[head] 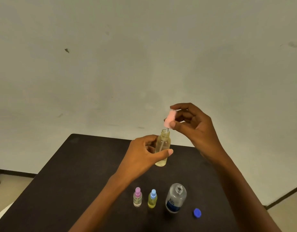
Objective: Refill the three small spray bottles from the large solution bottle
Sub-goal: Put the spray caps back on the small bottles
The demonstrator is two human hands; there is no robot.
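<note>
My left hand (141,154) gripped the small spray bottle (162,148) upright above the table (87,173). My right hand (194,128) pinched its pink pump cap (169,120) just over the neck. The large solution bottle (175,198) stood uncapped below.

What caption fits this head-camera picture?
Left hand grips a clear bottle; right hand holds its pink sprayer over the neck.

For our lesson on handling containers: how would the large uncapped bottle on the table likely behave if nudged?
The large bottle stands upright, taller than wide, so a high nudge would probably tip it. Its mouth is open, the blue cap lying apart beside it, so any liquid might spill. Its round body would likely roll once down.
</note>
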